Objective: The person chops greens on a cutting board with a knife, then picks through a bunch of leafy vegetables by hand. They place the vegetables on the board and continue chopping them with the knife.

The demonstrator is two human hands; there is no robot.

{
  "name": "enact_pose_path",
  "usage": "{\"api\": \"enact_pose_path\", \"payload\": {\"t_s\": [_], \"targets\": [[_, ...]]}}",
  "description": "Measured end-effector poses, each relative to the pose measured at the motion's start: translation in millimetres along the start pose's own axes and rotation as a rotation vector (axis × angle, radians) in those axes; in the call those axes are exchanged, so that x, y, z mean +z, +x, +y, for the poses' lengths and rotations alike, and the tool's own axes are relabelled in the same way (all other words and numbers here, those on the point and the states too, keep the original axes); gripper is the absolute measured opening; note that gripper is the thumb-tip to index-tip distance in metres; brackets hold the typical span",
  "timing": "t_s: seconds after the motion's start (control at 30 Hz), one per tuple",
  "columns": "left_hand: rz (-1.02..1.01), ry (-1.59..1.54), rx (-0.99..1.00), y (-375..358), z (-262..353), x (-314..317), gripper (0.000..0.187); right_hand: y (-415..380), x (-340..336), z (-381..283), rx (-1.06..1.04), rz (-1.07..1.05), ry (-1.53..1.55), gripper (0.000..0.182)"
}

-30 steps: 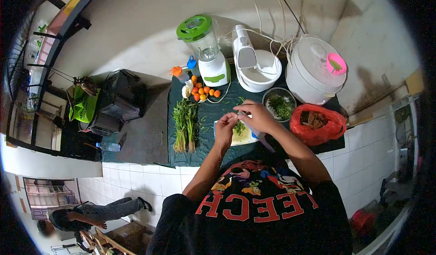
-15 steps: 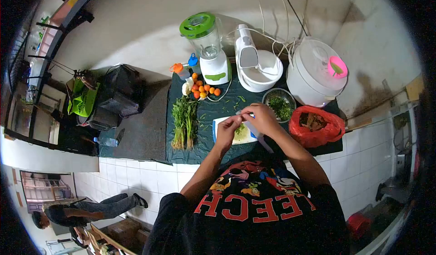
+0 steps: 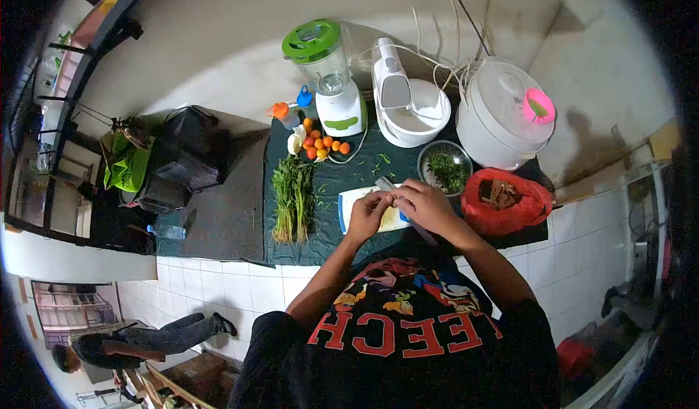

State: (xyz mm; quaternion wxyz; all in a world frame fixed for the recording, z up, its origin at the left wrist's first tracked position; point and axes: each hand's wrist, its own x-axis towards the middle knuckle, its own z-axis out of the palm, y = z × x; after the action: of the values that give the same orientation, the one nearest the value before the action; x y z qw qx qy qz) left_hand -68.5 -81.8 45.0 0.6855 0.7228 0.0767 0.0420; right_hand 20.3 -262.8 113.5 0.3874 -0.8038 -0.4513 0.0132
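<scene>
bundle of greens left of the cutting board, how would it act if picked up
The bundle of greens would likely flop at its leafy end, where the leaves look thin and loose. The stems look straight, so that end may stay somewhat stiffer. I see no tie, so it could slip apart.

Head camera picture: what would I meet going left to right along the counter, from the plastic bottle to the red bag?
Plastic bottle → leafy bunch → cutting board → round bowl → red bag.
</scene>
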Motion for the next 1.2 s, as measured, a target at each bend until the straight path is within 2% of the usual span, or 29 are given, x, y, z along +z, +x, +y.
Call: {"api": "enact_pose_path", "payload": {"t_s": [0.03, 0.2, 0.33, 0.37, 0.4, 0.47, 0.5, 0.57, 0.7, 0.77, 0.8, 0.87, 0.9, 1.03, 1.1, 1.13, 1.2], "targets": [[-0.059, 0.071, 0.006, -0.9, -0.1, 0.1, 0.026, -3.7, 2.0, 3.2, 0.012, -0.011, 0.004, 0.015], [-0.031, 0.078, 0.023, -10.0, -6.2, 10.8, 0.022, -16.6, 6.6, 7.7, -0.011, -0.008, -0.034, 0.015], [0.029, 0.055, 0.044, -20.9, 19.6, 17.3, 0.021, -25.5, 11.4, 9.7, 0.157, -0.064, 0.02, 0.017], [-0.036, 0.168, 0.11, -20.8, 23.7, 13.2, 0.029, -26.3, 14.2, 12.3, 0.211, -0.063, 0.065, 0.017], [-0.034, 0.169, 0.108, -22.3, 22.5, 12.6, 0.029, -27.7, 17.4, 13.9, 0.21, -0.065, 0.068, 0.017], [0.007, 0.433, 0.253, -26.8, 19.0, 12.5, 0.03, -31.8, 23.1, 15.8, 0.348, -0.088, 0.306, 0.018], [0.01, 0.433, 0.249, -29.7, 17.2, 11.8, 0.03, -32.9, 24.4, 15.2, 0.347, -0.091, 0.308, 0.018], [-0.009, 0.598, 0.334, -34.7, 13.4, 7.8, 0.024, -35.2, 28.0, 14.6, 0.502, -0.143, 0.385, 0.021], [-0.068, 0.696, 0.259, -44.5, 5.9, 0.5, 0.024, -53.5, 48.9, 35.7, 0.487, -0.174, 0.529, 0.023], [-0.056, 0.732, 0.208, -45.8, -10.5, -4.7, 0.016, -61.8, 49.2, 36.7, 0.426, -0.213, 0.452, 0.034], [-0.058, 0.733, 0.203, -48.5, -16.5, -6.5, 0.016, -70.7, 52.5, 38.3, 0.429, -0.215, 0.456, 0.034], [0.073, 0.575, 0.081, -49.3, -29.8, -9.8, 0.017, -97.6, 67.8, 51.0, 0.397, -0.328, -0.409, 0.049], [0.111, 0.526, 0.064, -48.2, -47.5, -15.1, 0.017, -121.0, 83.8, 72.6, 0.359, -0.371, -0.472, 0.058], [0.239, 0.451, -0.078, -43.4, -67.5, -29.7, 0.014, -149.2, 125.9, 114.1, 0.492, -0.415, -0.458, 0.056], [0.27, 0.516, -0.029, -40.1, -95.9, -43.2, 0.014, -159.9, 140.7, 127.3, 0.502, -0.163, -0.296, 0.049], [0.299, 0.585, 0.023, -40.1, -97.8, -47.2, 0.013, -158.3, 138.7, 123.1, 0.505, -0.169, -0.291, 0.049], [0.317, 0.574, -0.069, -39.8, -107.3, -54.4, 0.013, -155.1, 131.7, 108.4, 0.338, 0.071, -0.375, 0.038]]}}
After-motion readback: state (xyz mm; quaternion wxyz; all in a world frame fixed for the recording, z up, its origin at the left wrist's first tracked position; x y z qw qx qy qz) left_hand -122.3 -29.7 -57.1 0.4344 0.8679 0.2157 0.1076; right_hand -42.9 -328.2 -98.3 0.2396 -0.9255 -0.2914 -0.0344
